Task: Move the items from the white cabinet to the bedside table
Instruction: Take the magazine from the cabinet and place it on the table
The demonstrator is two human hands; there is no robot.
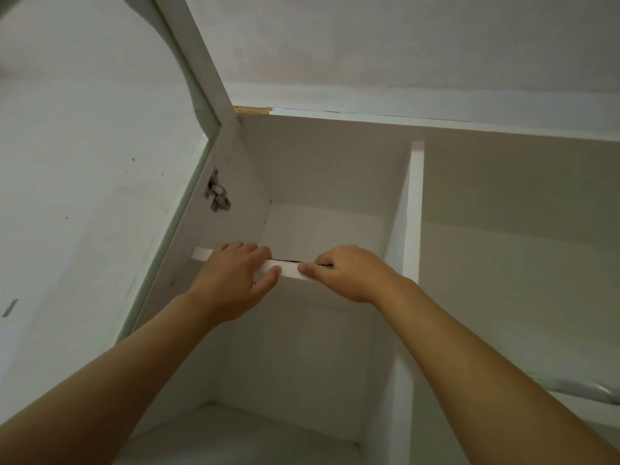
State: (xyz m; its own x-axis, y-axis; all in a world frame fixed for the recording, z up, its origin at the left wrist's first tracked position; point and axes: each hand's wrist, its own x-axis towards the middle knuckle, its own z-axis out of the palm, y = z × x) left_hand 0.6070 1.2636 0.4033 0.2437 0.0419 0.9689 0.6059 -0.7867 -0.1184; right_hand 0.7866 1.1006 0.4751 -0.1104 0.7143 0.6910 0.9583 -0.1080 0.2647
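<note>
White cabinet (335,169), matte painted board, door (100,162) swung open on a metal hinge (217,193), upright divider (413,209) at right. Both hands at the shelf (288,270) edge: left hand (235,280) and right hand (345,273) have fingers hooked over it, thumbs under. Only a thin dark sliver shows there; item unidentifiable. Risk: an unseen item tipping off when drawn blind.

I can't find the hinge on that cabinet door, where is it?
In the head view the metal hinge sits left of centre, on the white cabinet's left inner wall beside the open door, above the left hand.
</note>
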